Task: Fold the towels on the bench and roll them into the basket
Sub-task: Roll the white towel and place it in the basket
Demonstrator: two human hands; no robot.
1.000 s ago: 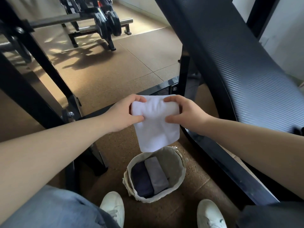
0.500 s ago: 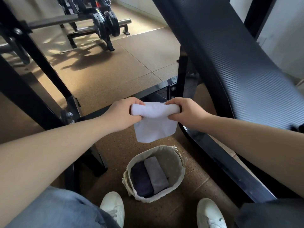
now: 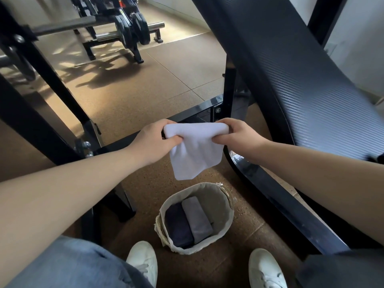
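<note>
Two hands: left hand (image 3: 151, 140) and right hand (image 3: 239, 136) pinch white towel (image 3: 195, 154) at rolled top, centre frame.
Handling: likely soft, light; hold roll ends.

White towel (image 3: 194, 151) — half-rolled above basket (image 3: 225, 223)

white towel (image 3: 194, 154) rolled further, hanging part shorter

One view only, worn on the head, wide-angle, facing forward and steeply downward. Forearms (image 3: 72, 194) enter close from the lower corners; basket (image 3: 220, 201) and shoes (image 3: 143, 260) sit directly below, floor (image 3: 128, 96) recedes ahead.
</note>
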